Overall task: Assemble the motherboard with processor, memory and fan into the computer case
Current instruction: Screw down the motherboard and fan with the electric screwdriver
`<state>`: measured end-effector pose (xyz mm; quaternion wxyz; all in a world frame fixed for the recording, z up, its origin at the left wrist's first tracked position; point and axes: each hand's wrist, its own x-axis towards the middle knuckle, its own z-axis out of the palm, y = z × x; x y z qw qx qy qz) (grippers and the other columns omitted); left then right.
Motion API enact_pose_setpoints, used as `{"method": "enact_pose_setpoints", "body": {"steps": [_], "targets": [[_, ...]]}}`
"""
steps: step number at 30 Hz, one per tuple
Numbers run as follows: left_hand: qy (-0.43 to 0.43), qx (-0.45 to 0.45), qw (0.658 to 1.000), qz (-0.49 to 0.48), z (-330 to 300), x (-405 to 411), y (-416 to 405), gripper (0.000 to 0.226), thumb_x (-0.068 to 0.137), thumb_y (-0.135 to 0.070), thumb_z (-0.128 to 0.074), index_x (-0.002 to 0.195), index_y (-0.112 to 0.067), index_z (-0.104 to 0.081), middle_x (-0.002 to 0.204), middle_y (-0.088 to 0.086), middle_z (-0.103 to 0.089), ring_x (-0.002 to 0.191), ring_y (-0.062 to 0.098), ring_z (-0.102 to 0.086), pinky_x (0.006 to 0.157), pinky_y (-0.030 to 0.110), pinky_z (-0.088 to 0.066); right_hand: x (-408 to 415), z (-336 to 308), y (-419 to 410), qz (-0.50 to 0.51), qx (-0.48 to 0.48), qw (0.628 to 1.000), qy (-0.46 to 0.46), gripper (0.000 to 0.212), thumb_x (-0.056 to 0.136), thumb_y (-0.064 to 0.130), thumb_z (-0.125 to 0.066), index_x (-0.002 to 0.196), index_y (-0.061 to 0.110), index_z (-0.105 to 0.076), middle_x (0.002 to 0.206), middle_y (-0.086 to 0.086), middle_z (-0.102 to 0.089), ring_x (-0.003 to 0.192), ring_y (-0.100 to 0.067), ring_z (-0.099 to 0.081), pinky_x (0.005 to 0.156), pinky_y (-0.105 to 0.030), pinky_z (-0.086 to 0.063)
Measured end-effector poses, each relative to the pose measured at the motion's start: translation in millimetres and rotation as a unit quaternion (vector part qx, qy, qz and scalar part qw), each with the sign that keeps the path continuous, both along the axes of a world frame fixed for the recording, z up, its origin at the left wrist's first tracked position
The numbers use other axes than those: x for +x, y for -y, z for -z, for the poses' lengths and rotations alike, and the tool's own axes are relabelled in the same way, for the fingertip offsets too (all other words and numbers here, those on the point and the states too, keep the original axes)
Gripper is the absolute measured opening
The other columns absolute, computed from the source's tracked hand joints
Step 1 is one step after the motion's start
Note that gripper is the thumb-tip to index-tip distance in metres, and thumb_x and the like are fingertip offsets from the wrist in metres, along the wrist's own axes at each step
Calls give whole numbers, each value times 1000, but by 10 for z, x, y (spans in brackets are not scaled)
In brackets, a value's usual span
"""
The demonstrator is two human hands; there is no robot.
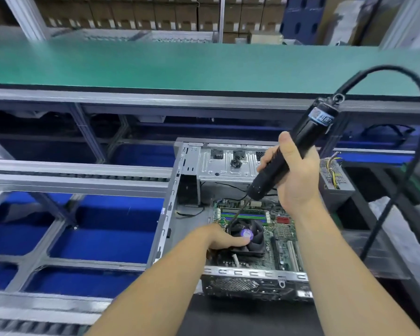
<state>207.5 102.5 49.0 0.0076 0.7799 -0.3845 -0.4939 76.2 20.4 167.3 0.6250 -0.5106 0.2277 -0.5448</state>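
While the left hand [224, 238] rests straight fingers on the CPU fan [249, 238], the right hand [292, 173] grips an electric screwdriver [289, 154] above the fan's far-left corner.

Two bare forearms in view, no sleeves showing up to the frame edge. No gloves, no watch, no wrist strap, no rings visible. Left hand [224, 237] and right hand [295, 174] both uncovered. Nails look short and plain where the fingers show. No marks or tape on either arm.

right hand [294, 175] grips screwdriver [291, 151] | left hand [222, 237] rests on fan [251, 238]
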Motion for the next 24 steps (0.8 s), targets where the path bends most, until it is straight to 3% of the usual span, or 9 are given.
{"method": "enact_pose_setpoints", "body": {"steps": [3, 6, 9, 16, 24], "targets": [[41, 4, 998, 54, 59, 20, 27, 119, 63, -94, -49, 146, -9, -40, 149, 9, -43, 115, 29, -53, 83, 36, -44, 61, 6, -11, 17, -14, 1000, -17, 35, 80, 44, -78, 90, 21, -53, 65, -6, -57, 56, -26, -55, 63, -45, -49], [78, 5, 993, 85, 113, -41, 48, 118, 55, -104, -31, 127, -13, -56, 139, 9, -54, 113, 28, -58, 95, 39, -47, 98, 19, -5, 17, -16, 1000, -20, 32, 82, 40, -75, 90, 18, -53, 66, -8, -55, 58, -27, -53, 62, -42, -50], [109, 18, 989, 103, 137, -89, 58, 133, 46, -108, -18, 138, -18, -53, 146, 6, -49, 123, 28, -54, 105, 44, -41, 115, 51, 25, 15, -16, 999, -25, 32, 83, 39, -74, 90, 17, -53, 66, -9, -55, 58, -28, -52, 61, -41, -50], [118, 49, 984, 125, 89, -119, 53, 136, 45, -109, -11, 146, -24, -46, 156, 1, -38, 137, 26, -43, 110, 44, -33, 158, 81, 70, 11, -18, 999, -29, 33, 83, 40, -74, 90, 17, -52, 66, -10, -55, 61, -30, -52, 63, -42, -50], [107, 39, 986, 120, 80, -117, 44, 133, 45, -109, -17, 144, -25, -49, 154, 0, -41, 135, 26, -45, 110, 43, -34, 173, 74, 90, 12, -18, 999, -40, 38, 81, 44, -76, 90, 17, -51, 65, -9, -56, 60, -29, -53, 63, -42, -50]]}}
